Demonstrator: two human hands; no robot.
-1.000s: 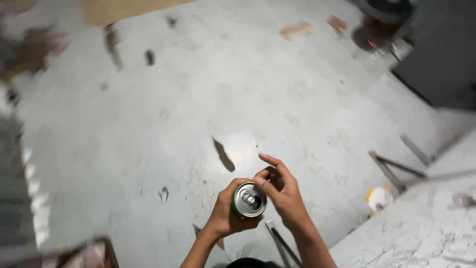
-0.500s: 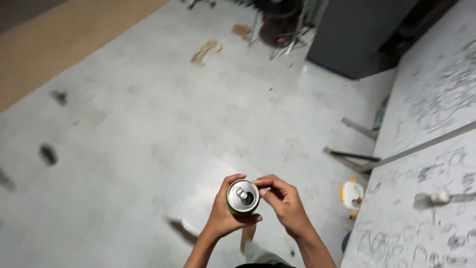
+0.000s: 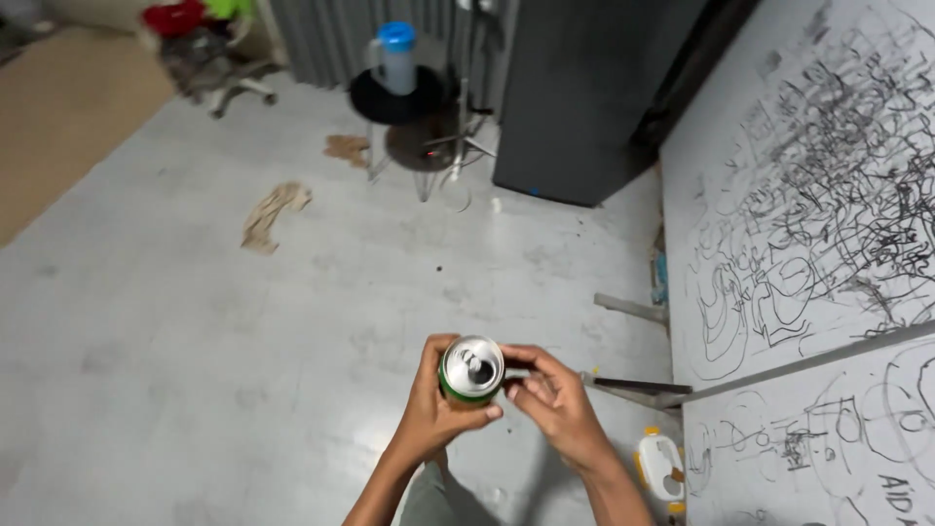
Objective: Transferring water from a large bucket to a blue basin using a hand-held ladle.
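- Gripping a green drink can (image 3: 471, 371) upright, the left hand (image 3: 436, 409) wraps its side w/ thumb across the front below the rim and fingers curled behind; a firm closed hold, prob. to keep the can steady and level.
- Right hand (image 3: 557, 401) sits just beside the can on its right, fingers bent in, fingertips (image 3: 513, 356) touching the silver top rim. It's half-curled, not wrapped round anything (can't tell if the tab is pinched; too small).
- Can is held in mid-air betw. both hands, top facing up at the camera, above the grey floor (image 3: 243, 321).
- Both forearms rise from the bottom edge and angle inward, wrists meeting at the can.
- Around: yellow-and-white container (image 3: 660, 469) on the floor just right of the right wrist; scribbled white boards (image 3: 808, 195) further right; dark cabinet (image 3: 584, 97) and a blue-lidded jug (image 3: 395, 56) on a round stool, well ahead of the hands.
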